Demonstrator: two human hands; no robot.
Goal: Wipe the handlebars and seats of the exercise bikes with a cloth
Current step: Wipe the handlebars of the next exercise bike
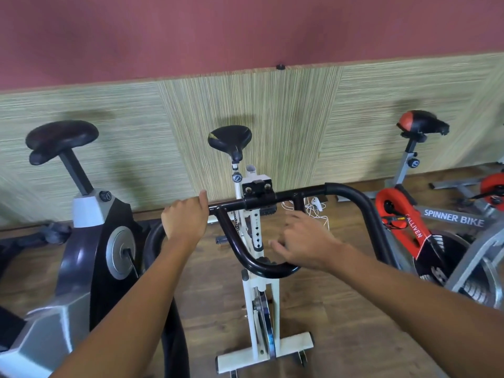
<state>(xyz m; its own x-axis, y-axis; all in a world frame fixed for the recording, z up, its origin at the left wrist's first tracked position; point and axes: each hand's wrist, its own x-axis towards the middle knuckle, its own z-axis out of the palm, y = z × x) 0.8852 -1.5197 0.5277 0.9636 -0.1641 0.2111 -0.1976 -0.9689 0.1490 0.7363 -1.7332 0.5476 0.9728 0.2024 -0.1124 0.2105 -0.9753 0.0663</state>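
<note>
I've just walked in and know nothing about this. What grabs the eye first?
Two bare arms reach in from below to the black handlebar of a white bike at centre. The left hand grips its left side, and the right hand sits blurred at its inner loop. To the right stands a red bike marked SPINNER BIKE, to the left a dark bike with a broad black seat.

The handlebar (354, 197) at centre is glossy black tube, metal by its look, on a white painted frame (257, 304). The centre seat (230, 137) is smooth black, scuffed at one edge. At lower left, the housing (54, 323) is grey plastic. The floor (341, 336) is wood-grain planks with a low sheen. The wall panel (245, 105) looks finely ribbed and matt.
</note>
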